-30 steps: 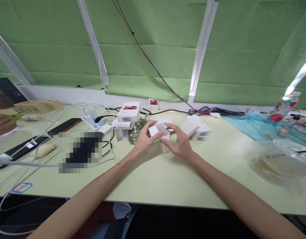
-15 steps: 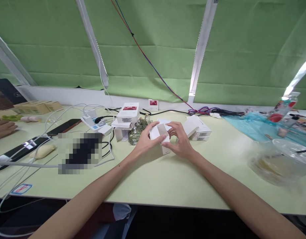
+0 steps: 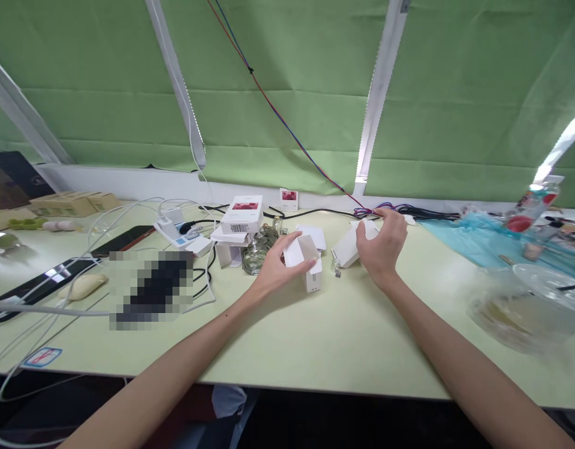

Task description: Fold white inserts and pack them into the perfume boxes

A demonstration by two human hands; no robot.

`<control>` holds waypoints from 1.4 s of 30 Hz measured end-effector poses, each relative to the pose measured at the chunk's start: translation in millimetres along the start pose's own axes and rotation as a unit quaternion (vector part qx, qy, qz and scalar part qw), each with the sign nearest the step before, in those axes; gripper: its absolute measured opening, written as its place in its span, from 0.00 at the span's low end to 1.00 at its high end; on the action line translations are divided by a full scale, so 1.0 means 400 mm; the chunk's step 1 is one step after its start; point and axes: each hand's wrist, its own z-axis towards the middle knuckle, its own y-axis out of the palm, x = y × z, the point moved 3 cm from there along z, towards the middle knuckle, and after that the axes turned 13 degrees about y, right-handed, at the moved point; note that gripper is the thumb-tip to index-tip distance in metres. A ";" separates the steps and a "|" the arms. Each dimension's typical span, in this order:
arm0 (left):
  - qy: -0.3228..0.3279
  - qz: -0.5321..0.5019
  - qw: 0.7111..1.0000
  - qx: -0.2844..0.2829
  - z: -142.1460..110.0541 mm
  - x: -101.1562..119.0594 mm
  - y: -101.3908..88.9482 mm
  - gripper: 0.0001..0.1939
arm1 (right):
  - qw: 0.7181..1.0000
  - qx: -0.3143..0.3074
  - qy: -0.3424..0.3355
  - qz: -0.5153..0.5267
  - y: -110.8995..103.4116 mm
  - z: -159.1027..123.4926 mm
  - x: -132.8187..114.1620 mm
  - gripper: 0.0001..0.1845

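My left hand point(image 3: 279, 267) holds an open white carton point(image 3: 310, 277), its flaps raised and its mouth facing up. To the right, my right hand point(image 3: 383, 246) is closed over a tilted white box point(image 3: 350, 248). A small shiny, clear piece point(image 3: 337, 269) shows at that box's lower end; I cannot tell its kind. Behind the carton lies a white flap or card point(image 3: 314, 236). Glass bottles point(image 3: 256, 255) stand just left of my left hand, partly covered by it.
A white box with a red picture point(image 3: 242, 213) sits on another white box. A power strip point(image 3: 173, 232), cables and a blurred dark object point(image 3: 159, 287) fill the left. A clear lidded container point(image 3: 526, 308) and blue plastic sheet point(image 3: 456, 240) lie right.
My right hand has left the carton and moved right onto the other white box. My left hand keeps hold of the carton. Another person's hand at the far left is gone from view.
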 end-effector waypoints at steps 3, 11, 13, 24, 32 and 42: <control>-0.003 -0.003 1.000 -0.003 -0.001 0.000 0.001 0.38 | 0.997 -0.019 0.066 -0.031 0.008 0.011 0.027 0.21; 0.004 0.003 1.000 -0.006 0.001 0.002 0.002 0.37 | 0.991 -0.075 0.104 -0.043 0.030 0.000 0.038 0.16; 0.001 0.002 1.000 -0.011 0.001 0.006 0.003 0.37 | 0.990 -0.086 0.106 -0.043 0.032 -0.003 0.037 0.16; 0.007 0.002 1.000 -0.021 0.001 -0.003 0.008 0.38 | 0.990 -0.137 0.038 -0.008 0.052 -0.023 0.032 0.13; 0.013 0.004 1.000 -0.019 0.001 0.002 0.008 0.37 | 0.988 -0.154 0.014 -0.007 0.050 -0.034 0.014 0.21; 0.016 0.009 1.000 -0.024 0.001 -0.005 0.009 0.37 | 0.987 -0.162 0.013 0.016 0.052 -0.037 0.016 0.22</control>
